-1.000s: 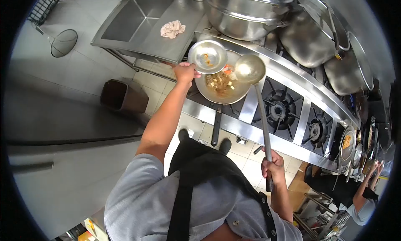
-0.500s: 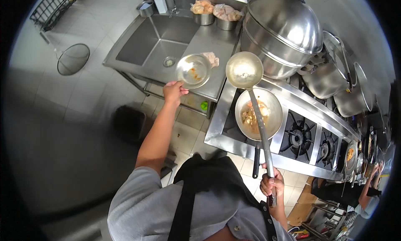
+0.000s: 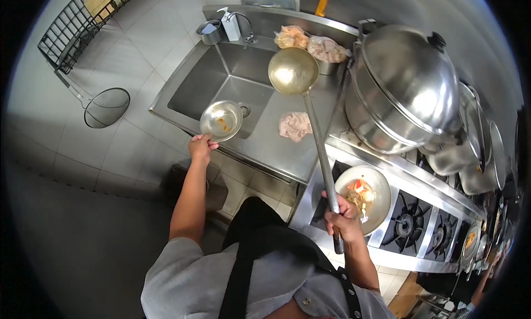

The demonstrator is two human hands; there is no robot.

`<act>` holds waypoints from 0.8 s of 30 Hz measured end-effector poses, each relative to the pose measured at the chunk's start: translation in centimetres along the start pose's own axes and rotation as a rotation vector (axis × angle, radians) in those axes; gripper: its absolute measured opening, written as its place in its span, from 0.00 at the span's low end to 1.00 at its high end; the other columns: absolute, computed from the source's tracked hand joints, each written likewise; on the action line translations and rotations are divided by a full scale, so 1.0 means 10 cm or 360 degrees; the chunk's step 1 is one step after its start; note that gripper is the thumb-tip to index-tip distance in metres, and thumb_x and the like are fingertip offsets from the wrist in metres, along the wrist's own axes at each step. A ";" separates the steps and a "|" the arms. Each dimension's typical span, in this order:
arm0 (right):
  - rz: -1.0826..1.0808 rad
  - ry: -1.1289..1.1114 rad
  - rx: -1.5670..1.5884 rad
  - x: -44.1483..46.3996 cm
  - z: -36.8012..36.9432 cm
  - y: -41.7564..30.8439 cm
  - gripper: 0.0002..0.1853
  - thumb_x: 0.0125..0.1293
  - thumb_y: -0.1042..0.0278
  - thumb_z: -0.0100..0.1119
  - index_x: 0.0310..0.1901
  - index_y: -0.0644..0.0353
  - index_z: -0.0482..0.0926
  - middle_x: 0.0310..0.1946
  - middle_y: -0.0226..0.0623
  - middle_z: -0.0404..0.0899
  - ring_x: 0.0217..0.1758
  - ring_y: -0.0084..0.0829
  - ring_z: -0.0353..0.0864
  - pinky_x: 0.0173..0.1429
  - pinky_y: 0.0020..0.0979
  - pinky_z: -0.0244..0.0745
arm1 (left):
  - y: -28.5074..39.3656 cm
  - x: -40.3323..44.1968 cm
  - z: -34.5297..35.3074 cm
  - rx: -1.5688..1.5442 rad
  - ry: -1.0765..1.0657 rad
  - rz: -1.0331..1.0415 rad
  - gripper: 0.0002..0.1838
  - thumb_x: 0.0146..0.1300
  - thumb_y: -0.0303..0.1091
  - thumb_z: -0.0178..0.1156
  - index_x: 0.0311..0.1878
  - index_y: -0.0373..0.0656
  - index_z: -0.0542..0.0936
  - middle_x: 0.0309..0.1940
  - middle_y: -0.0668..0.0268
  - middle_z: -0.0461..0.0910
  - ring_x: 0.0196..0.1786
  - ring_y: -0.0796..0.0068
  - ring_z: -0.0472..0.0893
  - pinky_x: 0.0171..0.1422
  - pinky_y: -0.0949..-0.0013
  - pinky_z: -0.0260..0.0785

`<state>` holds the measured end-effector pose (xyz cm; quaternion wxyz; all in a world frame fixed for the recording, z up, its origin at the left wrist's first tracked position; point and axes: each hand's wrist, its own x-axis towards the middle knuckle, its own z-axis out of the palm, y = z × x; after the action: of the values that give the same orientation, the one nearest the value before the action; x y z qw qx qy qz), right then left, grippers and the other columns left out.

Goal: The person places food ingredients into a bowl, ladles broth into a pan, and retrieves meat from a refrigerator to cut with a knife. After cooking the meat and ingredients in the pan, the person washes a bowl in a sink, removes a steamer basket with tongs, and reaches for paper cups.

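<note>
Two things in hand: a shallow steel bowl (image 3: 211,120) is held by the left hand (image 3: 202,147), and a long-handled ladle (image 3: 293,70) by the right hand (image 3: 344,216).
Left grip: the bowl's rim is pinched between thumb and fingers.
Right grip: the fingers are wrapped around the lower part of the ladle's handle.
Bowl: it is held above the near edge of the sink (image 3: 191,92); some orange-brown residue (image 3: 223,124) is left inside.
Ladle: its cup is raised above the drainboard (image 3: 287,156), where a crumpled pink cloth (image 3: 295,126) is laid.
Wok: the wok (image 3: 379,211), with cooked-looking pieces (image 3: 359,193) in it, is set on the stove (image 3: 409,256), beside the lidded steamer pot (image 3: 406,86).
Change: compared with a second ago, the bowl has been carried from above the wok to the sink, and the ladle has been swung away too.
Meaning: the wok's contents are judged to be unstirred for now, with attention apparently shifted toward the sink side.
</note>
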<state>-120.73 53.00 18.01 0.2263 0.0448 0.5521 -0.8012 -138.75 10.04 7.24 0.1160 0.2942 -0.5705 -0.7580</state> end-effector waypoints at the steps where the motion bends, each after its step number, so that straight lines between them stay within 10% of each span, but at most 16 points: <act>1: -0.0056 0.0033 -0.0191 0.24 0.12 -0.06 0.27 0.56 0.81 0.53 0.60 0.66 0.64 0.19 0.29 0.70 0.15 0.19 0.68 0.21 0.20 0.65 | 0.00 0.17 -0.06 0.0040 -0.0002 -0.0004 0.09 0.54 0.23 0.57 0.34 0.34 0.67 0.23 0.59 0.74 0.19 0.69 0.77 0.23 0.69 0.76; 15: -0.0280 0.0262 -0.2048 4.85 1.28 0.11 0.25 0.56 0.67 0.53 0.55 0.69 0.67 0.30 0.55 0.78 0.36 0.52 0.79 0.43 0.44 0.73 | -0.63 3.35 0.36 0.0141 0.0153 -0.0345 0.15 0.52 0.18 0.52 0.43 0.26 0.62 0.27 0.51 0.75 0.18 0.60 0.79 0.18 0.65 0.78; 21: -0.0102 0.0611 -0.1759 4.32 1.58 0.23 0.27 0.54 0.69 0.54 0.58 0.63 0.65 0.32 0.58 0.78 0.36 0.55 0.77 0.42 0.46 0.73 | -0.32 4.02 0.64 0.0156 -0.0069 -0.0390 0.22 0.55 0.20 0.51 0.52 0.24 0.59 0.38 0.47 0.74 0.23 0.60 0.80 0.23 0.66 0.79; 24: -0.0005 0.0616 -0.1553 3.54 1.55 -0.12 0.28 0.56 0.66 0.56 0.60 0.65 0.66 0.19 0.50 0.75 0.24 0.39 0.79 0.34 0.33 0.73 | -0.22 4.44 1.01 0.0347 -0.0281 -0.0428 0.26 0.56 0.23 0.53 0.56 0.25 0.58 0.42 0.48 0.74 0.29 0.61 0.81 0.32 0.64 0.81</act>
<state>-150.12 28.27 13.67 0.1133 0.0806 0.8929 -0.4283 -179.75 -3.92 -6.91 -0.0695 0.3109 -0.6127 -0.7233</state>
